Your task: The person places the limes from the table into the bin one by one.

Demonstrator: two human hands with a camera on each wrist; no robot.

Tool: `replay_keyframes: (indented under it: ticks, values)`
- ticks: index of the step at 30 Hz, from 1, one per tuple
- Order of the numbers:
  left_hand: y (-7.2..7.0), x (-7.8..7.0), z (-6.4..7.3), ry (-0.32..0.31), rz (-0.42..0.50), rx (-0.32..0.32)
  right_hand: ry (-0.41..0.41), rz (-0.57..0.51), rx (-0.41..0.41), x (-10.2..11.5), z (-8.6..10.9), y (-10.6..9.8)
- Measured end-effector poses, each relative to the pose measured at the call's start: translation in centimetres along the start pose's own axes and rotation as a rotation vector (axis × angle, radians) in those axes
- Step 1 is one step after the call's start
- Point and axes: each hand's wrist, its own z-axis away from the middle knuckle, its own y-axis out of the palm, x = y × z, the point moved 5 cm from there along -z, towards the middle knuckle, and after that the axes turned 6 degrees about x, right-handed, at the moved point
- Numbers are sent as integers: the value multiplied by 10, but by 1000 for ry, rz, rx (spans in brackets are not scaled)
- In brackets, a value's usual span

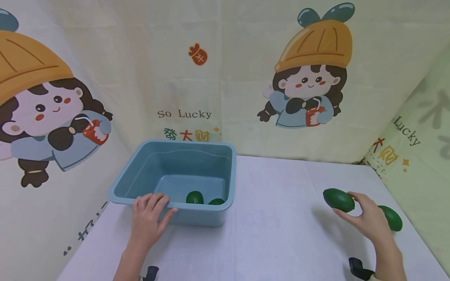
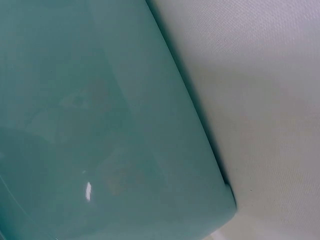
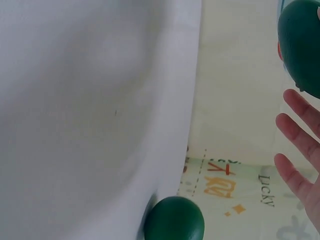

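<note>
My right hand (image 1: 369, 218) pinches a dark green, smooth oval fruit (image 1: 338, 200) between thumb and fingers, raised above the table. In the right wrist view the held fruit (image 3: 304, 47) shows only partly, with a small nub at its lower end; spread fingers (image 3: 302, 132) are beside it. A second green fruit (image 1: 391, 218) lies on the table behind the right hand, partly covered by it. At the left, my left hand (image 1: 149, 216) grips the front rim of a blue plastic basin (image 1: 211, 148), thumb outside. Inside are two green fruits (image 1: 195, 197), partly hidden by the front wall.
A white cloth covers the table (image 1: 270, 234). Behind and at both sides hangs a cream cloth (image 1: 242, 117) printed with cartoon figures and lettering. The table's right edge runs close by the lying fruit.
</note>
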Motion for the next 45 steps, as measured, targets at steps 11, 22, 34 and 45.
replay_keyframes:
  ticks: [11, 22, 34, 45]
  values:
    - [-1, -1, -2, 22, 15, -48, -72, -6, -26, 23, -20, -4]
    - [-1, 0, -4, 19, 12, -51, -151, -9, -65, 48, -40, -13]
    - [0, 0, -2, 21, 7, -28, -226, -19, -103, 78, -57, -9]
    - [1, 2, 0, 7, 1, -8, -288, -47, -128, 101, -68, -5]
